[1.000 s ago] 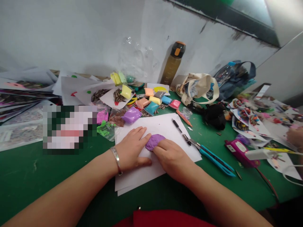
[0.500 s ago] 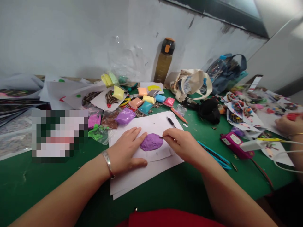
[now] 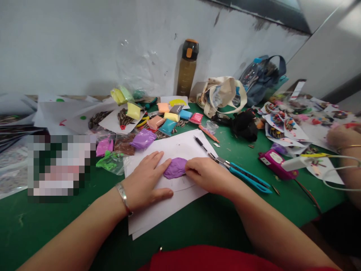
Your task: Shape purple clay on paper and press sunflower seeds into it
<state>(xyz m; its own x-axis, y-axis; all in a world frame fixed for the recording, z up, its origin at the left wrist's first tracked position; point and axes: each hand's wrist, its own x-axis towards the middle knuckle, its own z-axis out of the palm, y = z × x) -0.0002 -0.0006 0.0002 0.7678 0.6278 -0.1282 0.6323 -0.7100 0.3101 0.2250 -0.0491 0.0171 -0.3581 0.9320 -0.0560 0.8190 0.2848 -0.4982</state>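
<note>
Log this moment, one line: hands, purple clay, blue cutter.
Purple clay: flat oval on white paper | Left hand: spread, at clay's left edge | Right hand: curled, at right edge | Blue cutter: to the right

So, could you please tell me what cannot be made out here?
All in the head view:
What the right hand grips at the edge of the purple clay: its fingers hide most of it.
What lies behind the pixelated patch: the pixels cover it.
The red thing by the co-worker's hand: blurred and cut off by the right edge.
Writing on the magenta device: too small.
</note>
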